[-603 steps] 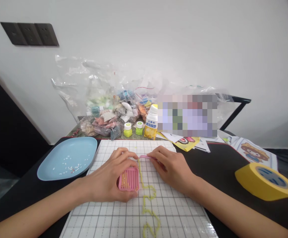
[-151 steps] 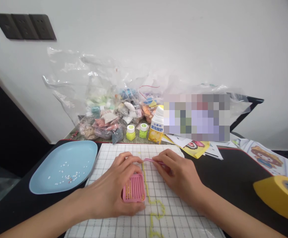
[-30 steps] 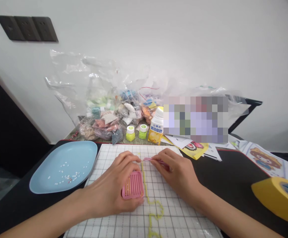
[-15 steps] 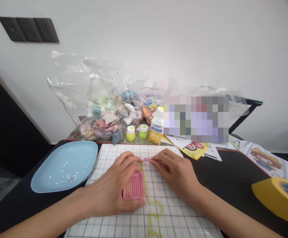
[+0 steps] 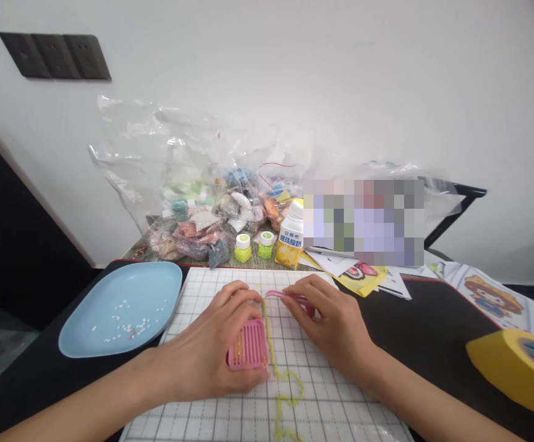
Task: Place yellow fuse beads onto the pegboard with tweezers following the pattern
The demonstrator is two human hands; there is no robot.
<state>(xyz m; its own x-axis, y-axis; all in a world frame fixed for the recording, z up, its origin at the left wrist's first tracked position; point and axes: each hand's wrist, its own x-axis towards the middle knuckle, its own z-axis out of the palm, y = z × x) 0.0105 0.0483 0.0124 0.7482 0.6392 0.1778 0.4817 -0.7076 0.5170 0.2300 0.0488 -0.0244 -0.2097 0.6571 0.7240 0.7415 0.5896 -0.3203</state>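
Note:
My left hand (image 5: 223,341) is wrapped round a small pink ridged tray (image 5: 251,345), thumb along its near edge and fingers over its far side. Yellow-orange beads lie in some of the tray's grooves. Pink tweezers (image 5: 277,294) are pinched in my right hand (image 5: 329,310), their bent tips pointing left, close to my left fingertips. Whether the tips grip a bead is too small to tell. Between my hands a line of yellow-green beads (image 5: 269,334) runs down the white gridded board (image 5: 340,402) and curves near the front.
On the left, a light blue plate (image 5: 105,291) holds scattered white beads. Behind the board stand two small jars (image 5: 243,248), a yogurt bottle (image 5: 290,239) and bagged beads (image 5: 197,230). Papers (image 5: 363,277) lie back right, and a yellow tape roll (image 5: 510,371) sits at right.
The tweezers and my right hand have shifted slightly, and the two tweezer arms now show apart near the tips. My left hand and the pink tray stay nearly still.

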